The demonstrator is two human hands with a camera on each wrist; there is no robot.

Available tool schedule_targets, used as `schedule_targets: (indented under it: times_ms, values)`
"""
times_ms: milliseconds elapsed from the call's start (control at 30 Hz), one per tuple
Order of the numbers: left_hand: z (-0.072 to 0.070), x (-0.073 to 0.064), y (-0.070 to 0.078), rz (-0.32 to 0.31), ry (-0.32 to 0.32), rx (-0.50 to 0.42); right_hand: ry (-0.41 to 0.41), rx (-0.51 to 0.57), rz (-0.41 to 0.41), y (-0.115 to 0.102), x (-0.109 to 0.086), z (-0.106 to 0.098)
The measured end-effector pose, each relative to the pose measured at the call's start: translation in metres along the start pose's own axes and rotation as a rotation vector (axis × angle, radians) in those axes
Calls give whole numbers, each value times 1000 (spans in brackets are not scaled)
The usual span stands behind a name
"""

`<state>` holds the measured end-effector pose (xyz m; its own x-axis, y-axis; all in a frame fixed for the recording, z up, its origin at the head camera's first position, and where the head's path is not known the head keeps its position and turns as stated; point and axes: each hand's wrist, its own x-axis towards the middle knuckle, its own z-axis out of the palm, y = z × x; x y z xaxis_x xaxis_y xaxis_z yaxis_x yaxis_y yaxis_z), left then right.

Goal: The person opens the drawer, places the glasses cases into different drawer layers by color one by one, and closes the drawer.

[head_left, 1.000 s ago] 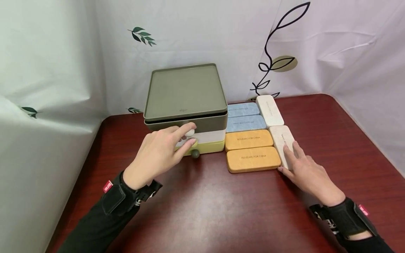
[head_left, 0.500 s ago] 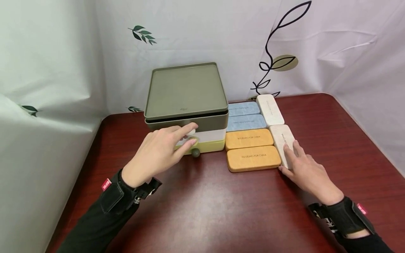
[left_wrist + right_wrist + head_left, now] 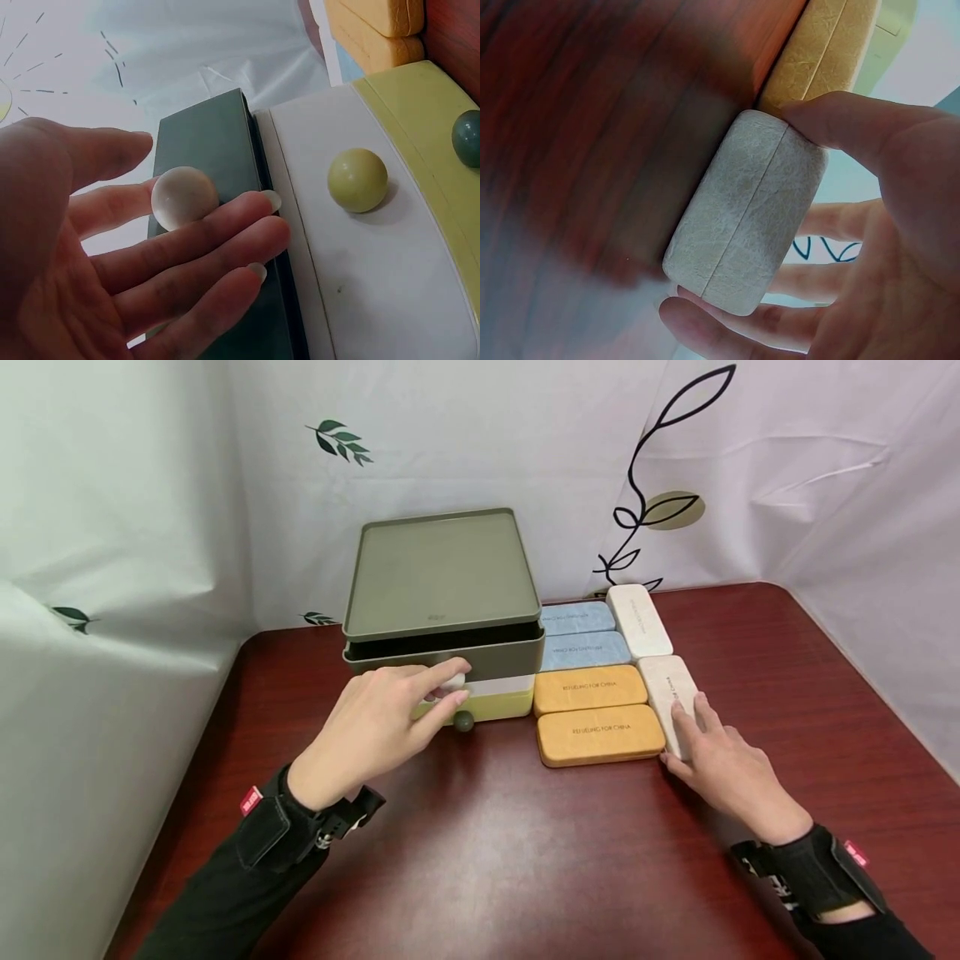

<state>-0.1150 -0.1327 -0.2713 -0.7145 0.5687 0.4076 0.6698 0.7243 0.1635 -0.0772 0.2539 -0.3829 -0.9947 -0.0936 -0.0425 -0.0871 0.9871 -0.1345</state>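
Note:
In the head view my left hand (image 3: 375, 718) is at the white round knob (image 3: 455, 681) of a dark green drawer (image 3: 502, 656). The left wrist view shows the knob (image 3: 184, 196) caught between fingers, the thumb standing apart from it. This top drawer of a stacked drawer box (image 3: 446, 572) stands partly out, with a dark gap under the box's lid. Below lie a white and a yellow drawer (image 3: 502, 706). My right hand (image 3: 727, 772) holds the near white glasses case (image 3: 665, 681), thumb on one side and fingers on the other, as the case (image 3: 742, 217) shows up close.
Two orange glasses cases (image 3: 600, 735) and two blue ones (image 3: 585, 650) lie flat beside the box. A second white case (image 3: 640, 620) lies behind the held one. A dark green knob (image 3: 463, 721) juts from the lowest drawer. White patterned cloth (image 3: 465, 435) hangs behind the table.
The top drawer has come out a little toward me with my left hand on its knob, and the gap under the lid has widened. My right hand has stayed at the white case.

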Motion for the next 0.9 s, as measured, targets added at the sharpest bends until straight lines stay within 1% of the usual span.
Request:
schedule_targets:
  times_ms: [200, 367, 533, 700, 900]
  values:
    - [-2, -3, 2, 33, 22, 15, -3, 1, -8, -1, 1, -1]
    - [-2, -6, 3, 75, 51, 6, -11, 2, 0, -1, -1, -2]
    - [-2, -9, 5, 100, 74, 3, -14, 0, 0, -1, -1, -3]
    - [-4, -11, 9, 117, 74, 5, -23, 2, 0, -1, -1, -3]
    - [-3, -15, 12, 120, 58, -9, -30, -1, 0, -1, -2, -3]
